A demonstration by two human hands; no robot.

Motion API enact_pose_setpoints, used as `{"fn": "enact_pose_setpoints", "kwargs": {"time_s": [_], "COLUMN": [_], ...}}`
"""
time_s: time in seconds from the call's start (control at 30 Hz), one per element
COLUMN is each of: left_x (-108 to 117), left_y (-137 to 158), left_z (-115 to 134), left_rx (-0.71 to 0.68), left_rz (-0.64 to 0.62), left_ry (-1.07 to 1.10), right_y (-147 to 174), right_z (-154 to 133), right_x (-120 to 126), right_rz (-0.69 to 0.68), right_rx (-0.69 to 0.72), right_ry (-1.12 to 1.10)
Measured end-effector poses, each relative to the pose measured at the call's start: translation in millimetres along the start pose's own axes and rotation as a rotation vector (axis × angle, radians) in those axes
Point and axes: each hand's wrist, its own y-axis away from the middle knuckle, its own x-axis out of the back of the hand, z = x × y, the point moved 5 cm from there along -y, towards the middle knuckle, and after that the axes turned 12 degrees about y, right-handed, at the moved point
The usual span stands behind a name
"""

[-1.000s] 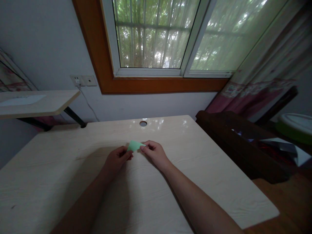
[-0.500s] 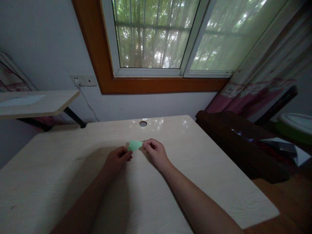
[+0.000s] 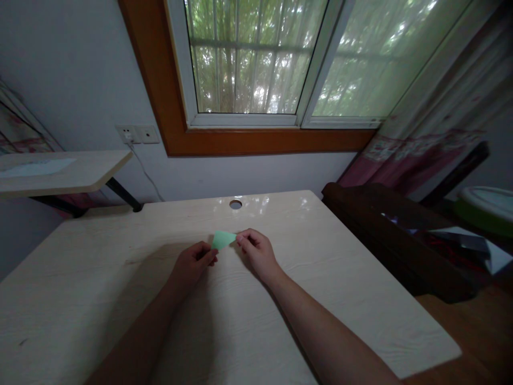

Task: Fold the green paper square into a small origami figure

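A small piece of light green paper [image 3: 223, 240], roughly triangular, is stretched between my two hands above the table. My left hand [image 3: 196, 260] pinches its lower left corner between thumb and fingers. At the pointed right end, my right hand [image 3: 254, 247] grips the paper with thumb and forefinger. Whether the paper is folded cannot be made out. Both forearms reach in from the bottom of the view over the pale wooden table [image 3: 256, 331].
A round cable hole [image 3: 235, 204] is near the table's back edge. A raised shelf [image 3: 96, 168] on black legs stands at the left. Behind are a wall socket [image 3: 137, 134] with a cord and a window [image 3: 256, 59]. Dark brown furniture [image 3: 380, 224] stands at the right, holding papers.
Almost nothing differs. The whole view has shifted very slightly, and both hands keep the same hold on the green paper.
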Motion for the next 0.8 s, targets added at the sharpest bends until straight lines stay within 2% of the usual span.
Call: {"fn": "enact_pose_setpoints", "kwargs": {"time_s": [0.5,0.8], "left_x": [-0.3,1.2], "left_y": [0.1,1.5], "left_z": [3.2,3.6], "left_rx": [0.005,0.000], "left_rz": [0.019,0.023], "left_ry": [0.021,0.027], "right_y": [-1.5,-3.0], "right_z": [5.3,8.4], "right_x": [2.6,6.7], "right_rz": [0.027,0.089], "right_rx": [0.006,0.002], "right_ry": [-0.002,-0.010]}}
